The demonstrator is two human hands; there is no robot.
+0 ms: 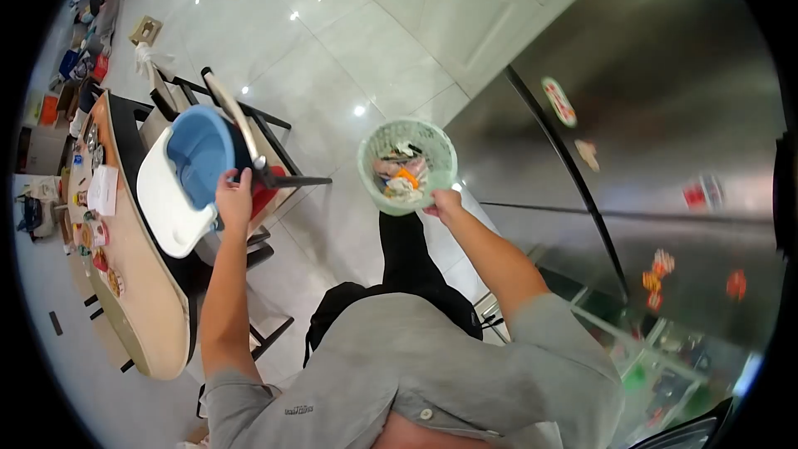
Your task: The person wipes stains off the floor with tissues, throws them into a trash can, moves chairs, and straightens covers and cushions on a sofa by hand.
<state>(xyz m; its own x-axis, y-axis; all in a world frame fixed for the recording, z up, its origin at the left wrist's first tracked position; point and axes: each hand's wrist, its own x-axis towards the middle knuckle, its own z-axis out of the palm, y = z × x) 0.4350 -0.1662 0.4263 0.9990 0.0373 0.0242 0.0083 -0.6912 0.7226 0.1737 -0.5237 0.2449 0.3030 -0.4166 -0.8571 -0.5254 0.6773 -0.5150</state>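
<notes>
Your right grip [446, 204] is closed on the near right rim of the green bin [449, 150] — your left grip [234, 199] is to the bin's left, fingers at the rim of a blue seat, though you cannot tell from this angle whether they clasp it or only rest there. The fridge [665, 50] stands to the bin's right, the biggest thing around you. Well to the bin's left runs the table [154, 316], with assorted items along its far side. Nearer on that side, between bin and table, a chair [237, 120] points a dark leg toward the bin, and the blue seat [199, 154] with its white tray [162, 199] is beside that chair. The bin itself is just ahead of your body; its base is hidden, so you cannot tell whether it meets the floor [332, 41]. Inside it lies crumpled litter [403, 191], with a small orange piece [407, 175] on top. With just one hand seen on its rim, the bin could tip and spill. A pull at the seat could knock the chair — its leg might then catch the bin.
</notes>
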